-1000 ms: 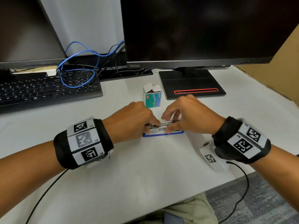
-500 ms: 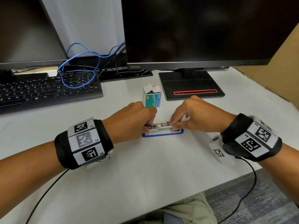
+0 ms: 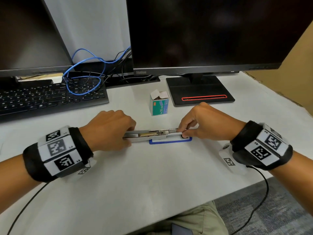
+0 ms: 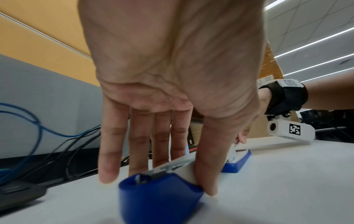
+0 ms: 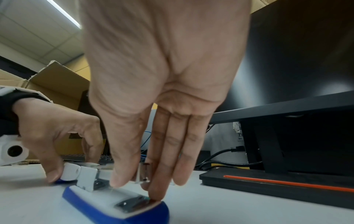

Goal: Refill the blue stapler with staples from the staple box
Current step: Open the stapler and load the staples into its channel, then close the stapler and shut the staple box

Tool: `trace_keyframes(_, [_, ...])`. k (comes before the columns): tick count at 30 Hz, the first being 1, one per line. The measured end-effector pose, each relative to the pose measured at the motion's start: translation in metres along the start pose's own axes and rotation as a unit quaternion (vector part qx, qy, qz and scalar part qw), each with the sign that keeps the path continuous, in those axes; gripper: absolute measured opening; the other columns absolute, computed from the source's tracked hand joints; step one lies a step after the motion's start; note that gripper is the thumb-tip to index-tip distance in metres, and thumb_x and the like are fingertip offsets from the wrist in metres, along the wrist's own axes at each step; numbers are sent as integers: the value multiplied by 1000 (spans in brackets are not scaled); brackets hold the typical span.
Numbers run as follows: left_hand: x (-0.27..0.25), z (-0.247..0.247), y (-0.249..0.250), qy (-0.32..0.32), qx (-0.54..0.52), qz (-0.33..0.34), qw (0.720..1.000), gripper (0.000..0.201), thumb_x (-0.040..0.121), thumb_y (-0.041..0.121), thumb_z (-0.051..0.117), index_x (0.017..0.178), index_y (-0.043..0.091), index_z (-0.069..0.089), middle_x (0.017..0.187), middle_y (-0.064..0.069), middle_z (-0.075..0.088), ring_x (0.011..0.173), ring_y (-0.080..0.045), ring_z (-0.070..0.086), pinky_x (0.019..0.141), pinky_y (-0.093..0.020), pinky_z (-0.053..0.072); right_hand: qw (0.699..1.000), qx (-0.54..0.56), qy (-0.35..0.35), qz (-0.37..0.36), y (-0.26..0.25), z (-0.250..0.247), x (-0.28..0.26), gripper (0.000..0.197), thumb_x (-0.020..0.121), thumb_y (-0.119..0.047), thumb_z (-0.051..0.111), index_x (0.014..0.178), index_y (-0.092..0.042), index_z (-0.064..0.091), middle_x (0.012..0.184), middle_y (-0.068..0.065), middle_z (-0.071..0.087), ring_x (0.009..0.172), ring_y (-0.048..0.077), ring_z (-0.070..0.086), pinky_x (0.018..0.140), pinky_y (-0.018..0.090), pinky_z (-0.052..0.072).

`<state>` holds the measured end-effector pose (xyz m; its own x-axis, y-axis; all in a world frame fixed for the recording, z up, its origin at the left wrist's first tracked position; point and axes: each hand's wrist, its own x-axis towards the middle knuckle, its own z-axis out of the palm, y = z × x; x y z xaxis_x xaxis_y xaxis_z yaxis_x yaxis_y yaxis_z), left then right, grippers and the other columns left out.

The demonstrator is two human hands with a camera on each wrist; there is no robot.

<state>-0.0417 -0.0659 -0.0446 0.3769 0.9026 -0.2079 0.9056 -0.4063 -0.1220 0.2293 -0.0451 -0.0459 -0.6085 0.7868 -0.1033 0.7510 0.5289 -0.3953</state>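
The blue stapler [image 3: 170, 141] lies opened out flat on the white table, its blue base on the right and its top cover swung out to the left. My left hand [image 3: 110, 129] grips that cover [image 4: 159, 194], thumb on the near side and fingers on the far side. My right hand [image 3: 199, 122] pinches the front end of the metal staple channel [image 3: 160, 133] above the base [image 5: 122, 207], with the index fingertip touching the base. A brass-coloured strip shows inside the cover. The staple box [image 3: 159, 104] stands open just behind the stapler.
A black keyboard [image 3: 42, 100] with a blue cable [image 3: 84, 78] looped over it lies at the back left. The monitor stand [image 3: 201, 92] sits right of the staple box. The table's front edge [image 3: 220, 197] runs diagonally at the lower right.
My left hand has pulled the stapler's cover away to the left until the stapler lies fully open. My right hand has slid right along the metal channel.
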Motion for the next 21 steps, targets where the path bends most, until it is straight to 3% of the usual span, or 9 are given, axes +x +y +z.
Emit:
trace_keyframes(6, [-11,-1,-10,4,-21,0,1000,22,79,50,66,94,34,63,87,9,67,78,-18,58,59,-30,39,1000,-13,3,5,-3,1,1,19,82,-23,76,100,-19,79,99,-6,78,83,10,72,98,30,52])
trace_keyframes(11, [-16,-11,-11,50,-31,5,998,20,78,45,60,93,34,65,80,10,67,76,-16,61,63,-33,52,1000,-6,7,3,-3,1,1,18,81,-20,76,99,-18,80,98,-4,78,81,10,73,87,30,59])
trace_keyframes(17, [-20,-29,-5,129,-87,17,988,23,76,46,67,96,34,67,80,12,66,75,-14,61,66,-36,55,1000,-5,10,-1,-1,3,1,20,82,-21,75,101,-17,79,101,-2,78,82,11,72,86,25,59])
trace_keyframes(21, [-16,-37,4,144,-111,12,983,33,73,46,74,101,32,65,79,10,66,74,-16,60,69,-37,56,1000,-6,8,-3,-1,2,0,20,83,-22,74,102,-18,79,101,-3,78,81,10,72,86,21,58])
